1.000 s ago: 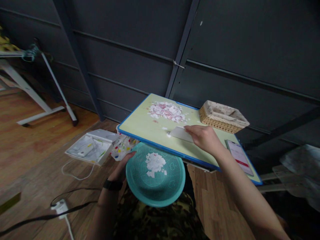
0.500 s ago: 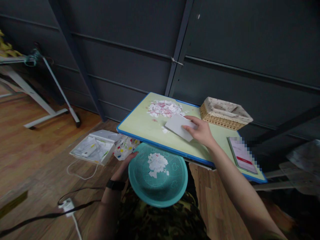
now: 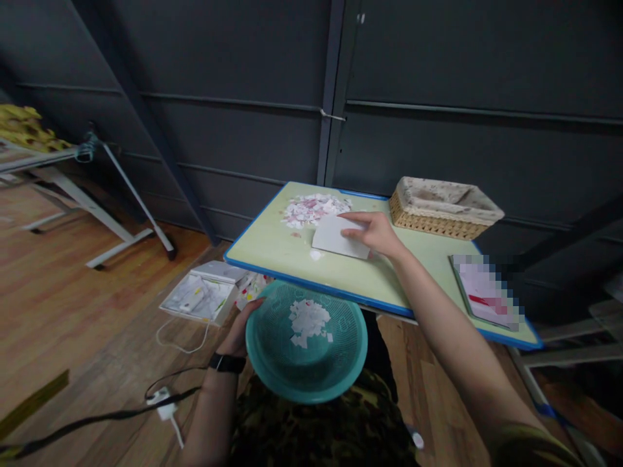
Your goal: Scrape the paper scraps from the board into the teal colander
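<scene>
My right hand [image 3: 377, 232] grips a white card [image 3: 341, 237] by its right end, low over the pale green tabletop [image 3: 272, 246]. Just behind the card lies a heap of torn white and pinkish paper scraps [image 3: 304, 209]. Below the table's front edge, my left hand [image 3: 243, 324] clasps the left rim of a teal plastic basket [image 3: 265, 370]; part of its fingers is hidden. White paper scraps [image 3: 309, 319] lie together inside that basket. A small white scrap [image 3: 316, 255] rests on the table by the card's lower edge.
A fabric-lined wicker basket [image 3: 438, 224] stands at the table's back right, with a blurred-out tablet or phone [image 3: 487, 298] in front of it. On the floor at left are an open white box [image 3: 221, 301] and a power strip [image 3: 163, 403] with cables. A dark panel wall [image 3: 243, 52] rises behind.
The card in my right hand has turned and shifted slightly left toward the paper heap. My left hand still holds the teal basket. The view has swung a little.
</scene>
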`<control>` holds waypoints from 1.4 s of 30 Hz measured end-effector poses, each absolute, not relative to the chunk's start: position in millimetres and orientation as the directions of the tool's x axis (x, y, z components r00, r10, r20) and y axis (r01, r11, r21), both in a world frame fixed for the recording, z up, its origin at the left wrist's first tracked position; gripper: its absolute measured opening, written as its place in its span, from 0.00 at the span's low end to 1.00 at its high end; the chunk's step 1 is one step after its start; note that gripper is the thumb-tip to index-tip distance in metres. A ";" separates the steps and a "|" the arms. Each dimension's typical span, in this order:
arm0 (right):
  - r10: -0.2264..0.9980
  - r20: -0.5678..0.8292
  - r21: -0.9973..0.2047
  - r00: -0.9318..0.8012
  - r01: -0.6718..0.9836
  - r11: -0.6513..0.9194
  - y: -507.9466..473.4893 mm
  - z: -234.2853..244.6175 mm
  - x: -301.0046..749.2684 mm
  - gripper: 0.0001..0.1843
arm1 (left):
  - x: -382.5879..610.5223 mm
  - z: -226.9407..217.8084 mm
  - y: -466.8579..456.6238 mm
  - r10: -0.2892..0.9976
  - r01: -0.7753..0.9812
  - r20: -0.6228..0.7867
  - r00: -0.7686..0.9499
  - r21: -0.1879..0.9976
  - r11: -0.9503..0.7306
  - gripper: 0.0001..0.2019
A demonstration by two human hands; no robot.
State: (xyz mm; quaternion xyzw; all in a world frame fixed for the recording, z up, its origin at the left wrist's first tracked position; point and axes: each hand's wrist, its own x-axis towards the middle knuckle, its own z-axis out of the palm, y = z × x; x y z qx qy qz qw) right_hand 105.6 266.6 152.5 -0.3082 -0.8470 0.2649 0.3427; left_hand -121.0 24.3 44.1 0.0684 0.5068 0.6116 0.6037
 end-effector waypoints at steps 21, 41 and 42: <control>0.722 0.290 -0.816 -0.628 0.232 0.529 272.3 151.4 111.1 0.21 | -118.0 57.2 27.6 0.809 -0.666 -0.512 -0.288 0.714 0.215 0.07; 0.773 0.140 -0.917 -0.619 0.213 0.336 260.0 166.6 115.0 0.25 | -114.9 63.5 27.0 0.819 -0.689 -0.515 -0.253 0.690 0.221 0.07; 0.773 0.142 -0.915 -0.619 0.215 0.341 260.2 166.4 114.9 0.24 | -115.1 62.8 27.2 0.823 -0.687 -0.508 -0.255 0.694 0.215 0.07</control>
